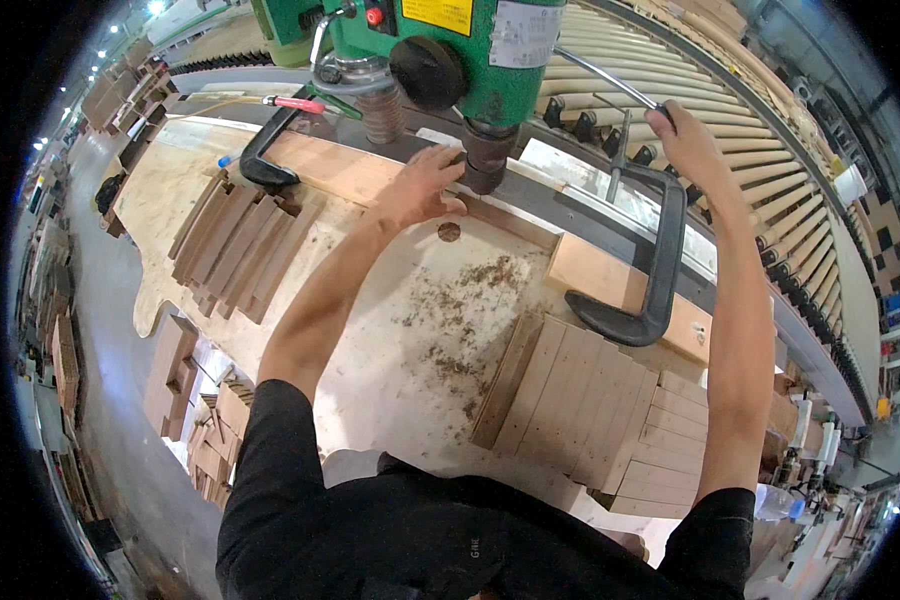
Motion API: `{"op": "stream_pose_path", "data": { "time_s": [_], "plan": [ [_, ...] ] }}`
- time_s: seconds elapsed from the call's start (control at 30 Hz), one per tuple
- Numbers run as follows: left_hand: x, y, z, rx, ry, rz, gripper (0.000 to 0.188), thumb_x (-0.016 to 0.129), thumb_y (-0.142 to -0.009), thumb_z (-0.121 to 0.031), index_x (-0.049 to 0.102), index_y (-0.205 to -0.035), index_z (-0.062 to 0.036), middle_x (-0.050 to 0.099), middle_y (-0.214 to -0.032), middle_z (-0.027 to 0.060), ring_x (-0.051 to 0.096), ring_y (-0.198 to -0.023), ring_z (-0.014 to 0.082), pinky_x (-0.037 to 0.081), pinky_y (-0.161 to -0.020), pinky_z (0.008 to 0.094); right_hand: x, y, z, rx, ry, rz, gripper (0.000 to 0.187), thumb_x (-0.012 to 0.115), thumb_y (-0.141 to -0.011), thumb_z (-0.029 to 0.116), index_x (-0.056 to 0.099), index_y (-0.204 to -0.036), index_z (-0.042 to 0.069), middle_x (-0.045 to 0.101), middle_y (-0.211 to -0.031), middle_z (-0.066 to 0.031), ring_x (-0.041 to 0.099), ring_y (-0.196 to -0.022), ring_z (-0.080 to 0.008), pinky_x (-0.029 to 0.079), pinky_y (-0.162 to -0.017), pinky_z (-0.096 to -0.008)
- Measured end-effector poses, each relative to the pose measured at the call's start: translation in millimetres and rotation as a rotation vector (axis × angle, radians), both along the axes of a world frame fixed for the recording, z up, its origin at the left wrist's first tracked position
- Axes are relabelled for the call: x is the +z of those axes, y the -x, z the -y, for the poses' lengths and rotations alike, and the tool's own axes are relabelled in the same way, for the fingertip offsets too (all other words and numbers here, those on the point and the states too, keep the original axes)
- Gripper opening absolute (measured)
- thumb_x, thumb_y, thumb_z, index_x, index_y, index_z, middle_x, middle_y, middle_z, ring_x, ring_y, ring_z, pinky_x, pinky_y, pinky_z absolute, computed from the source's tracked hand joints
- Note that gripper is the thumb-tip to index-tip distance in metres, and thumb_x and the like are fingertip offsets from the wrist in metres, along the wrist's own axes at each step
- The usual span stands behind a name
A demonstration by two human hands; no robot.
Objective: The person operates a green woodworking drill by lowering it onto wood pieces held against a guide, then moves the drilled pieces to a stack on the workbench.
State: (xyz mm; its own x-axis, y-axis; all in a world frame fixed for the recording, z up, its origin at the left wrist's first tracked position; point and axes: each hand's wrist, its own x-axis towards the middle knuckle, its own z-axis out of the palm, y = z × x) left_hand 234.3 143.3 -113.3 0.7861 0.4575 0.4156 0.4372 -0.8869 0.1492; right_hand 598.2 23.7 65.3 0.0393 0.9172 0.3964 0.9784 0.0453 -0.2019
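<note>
My right hand [692, 145] is raised at the right, its fingers wrapped round the dark knob of a metal feed lever [610, 76] on the green drill press [510, 60]. My left hand [425, 188] is beside the drill's dark chuck [487, 155]. Its thumb lies on the near side and its fingers on the far side of a narrow wooden strip [510, 218], whose left end is hidden by the hand. The strip lies under the chuck, between two lighter wooden blocks [335, 165]. The drill's tip is hidden.
Black clamps [660, 260] hold the blocks at both sides. Stacked wooden pieces stand at left [240, 245] and right [580, 400] on the pale board [370, 300]. Wood dust [460, 320] and a round hole lie between. A roller conveyor [780, 190] runs behind.
</note>
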Motion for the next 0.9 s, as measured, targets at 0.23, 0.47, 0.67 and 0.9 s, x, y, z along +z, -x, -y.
{"op": "stream_pose_path", "data": {
  "time_s": [0.23, 0.47, 0.67, 0.9],
  "plan": [
    [11, -1, 12, 0.059, -0.05, -0.087, 0.077, 0.07, -0.075, -0.043, 0.043, -0.132, 0.0011, 0.041, -0.138, 0.0181, 0.034, -0.133, 0.0325, 0.027, -0.111, 0.0424, -66, 21, -23, 0.005, 0.165, -0.191, 0.048, 0.044, -0.097, 0.043, 0.053, -0.091, -0.004, 0.06, -0.086, -0.0308, 0.057, -0.089, -0.0483, 0.043, -0.075, -0.0489],
    [13, -1, 9, 0.049, -0.015, -0.061, 0.076, 0.07, -0.075, -0.043, 0.043, -0.132, -0.0004, 0.042, -0.137, 0.0167, 0.038, -0.129, 0.032, 0.029, -0.109, 0.0426, -135, 35, -90, 0.146, 0.198, -0.343, 0.046, 0.046, -0.097, 0.04, 0.05, -0.094, -0.005, 0.058, -0.087, -0.0296, 0.057, -0.088, -0.0458, 0.043, -0.075, -0.0463],
    [20, -6, 6, 0.052, 0.067, -0.089, 0.077, 0.074, -0.072, -0.041, 0.043, -0.132, -0.0037, 0.043, -0.136, 0.0156, 0.039, -0.128, 0.0322, 0.03, -0.109, 0.042, -157, 63, -129, 0.175, 0.134, -0.485, 0.064, 0.046, -0.096, 0.043, 0.042, -0.128, -0.012, 0.054, -0.117, -0.0352, 0.051, -0.115, -0.0447, 0.041, -0.096, -0.0422],
    [9, 2, 11, 0.022, 0.12, 0.037, 0.076, 0.076, -0.07, -0.038, 0.045, -0.13, -0.0039, 0.044, -0.134, 0.015, 0.04, -0.126, 0.0326, 0.031, -0.107, 0.0434, -154, 68, -117, 0.032, 0.266, -0.472, 0.073, 0.046, -0.094, 0.047, 0.035, -0.135, -0.013, 0.046, -0.129, -0.0351, 0.042, -0.126, -0.0417, 0.033, -0.104, -0.0422]
  ]
}}
